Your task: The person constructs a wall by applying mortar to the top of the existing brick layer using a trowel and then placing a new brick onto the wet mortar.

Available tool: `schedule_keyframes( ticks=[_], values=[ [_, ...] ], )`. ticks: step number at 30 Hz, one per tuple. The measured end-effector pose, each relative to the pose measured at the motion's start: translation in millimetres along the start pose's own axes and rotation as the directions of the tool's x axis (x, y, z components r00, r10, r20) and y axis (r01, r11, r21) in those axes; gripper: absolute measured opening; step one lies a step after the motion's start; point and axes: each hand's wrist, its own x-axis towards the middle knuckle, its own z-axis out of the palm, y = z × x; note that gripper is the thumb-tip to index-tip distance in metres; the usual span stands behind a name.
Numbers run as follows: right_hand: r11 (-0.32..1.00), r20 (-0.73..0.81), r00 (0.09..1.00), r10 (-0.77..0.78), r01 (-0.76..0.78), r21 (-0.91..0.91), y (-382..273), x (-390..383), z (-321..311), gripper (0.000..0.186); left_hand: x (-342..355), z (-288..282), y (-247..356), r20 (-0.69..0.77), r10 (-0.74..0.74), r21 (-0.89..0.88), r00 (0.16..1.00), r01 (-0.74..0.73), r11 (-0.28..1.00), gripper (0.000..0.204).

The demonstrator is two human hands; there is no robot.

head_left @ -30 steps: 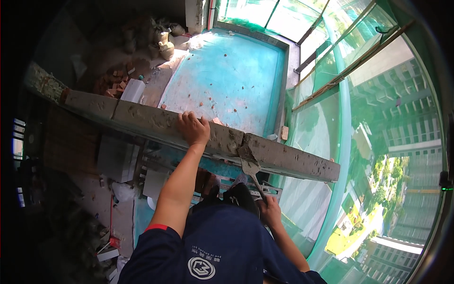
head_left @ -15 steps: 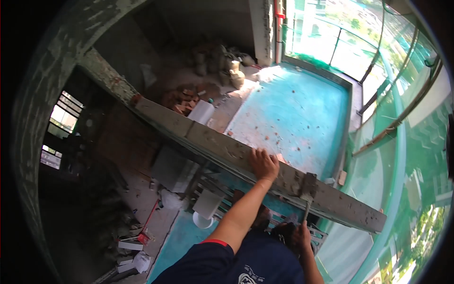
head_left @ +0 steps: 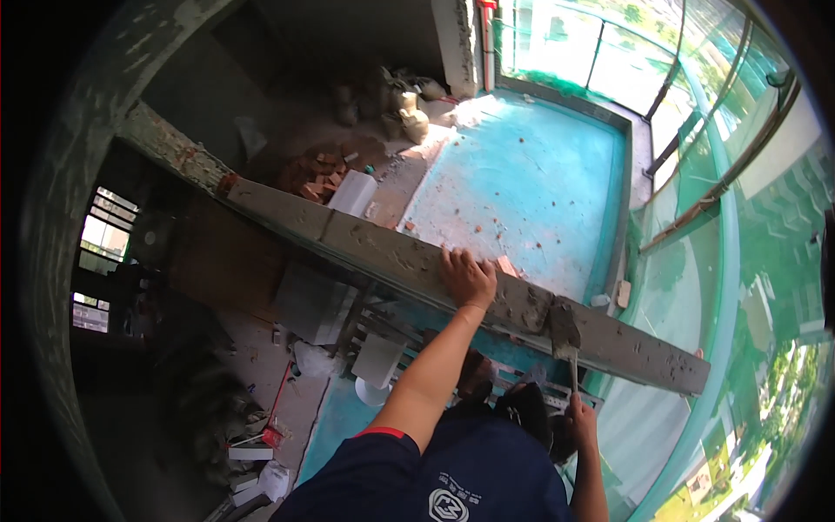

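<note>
The trowel (head_left: 568, 352) is right of the frame's centre, its blade end at the wall (head_left: 391, 250), beside a patch of dark mortar (head_left: 564, 320). Its handle runs down into the right hand (head_left: 582, 423), just below the blade, with the fingers closed around it. Up and to the left, well apart from the trowel, the left hand (head_left: 470, 277) is partly open and rests on the wall's top, fingers bent toward the far edge, gripping no tool. Blue floor (head_left: 539, 157) fills the upper middle; bricks (head_left: 320, 178) and sacks (head_left: 416, 127) lie upper left of centre.
</note>
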Motion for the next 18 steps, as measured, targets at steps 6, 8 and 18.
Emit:
schedule_keyframes(
  ticks=[6,8,18],
  values=[
    [0.996,-0.034,0.999,0.032,-0.035,-0.086,5,-18,-47,0.052,4,-12,-4,0.026,0.013,0.010,1.000,-0.013,1.000,0.034],
    [0.995,-0.067,0.996,0.053,-0.058,-0.084,1,-34,-56,0.052,1,-9,-4,0.037,0.014,0.005,0.999,-0.014,1.000,0.034],
    [0.952,-0.044,0.959,-0.281,0.273,-0.140,-80,-47,14,0.031,1,-8,-6,0.072,-0.016,0.029,0.997,0.014,0.999,0.035]
  ],
)
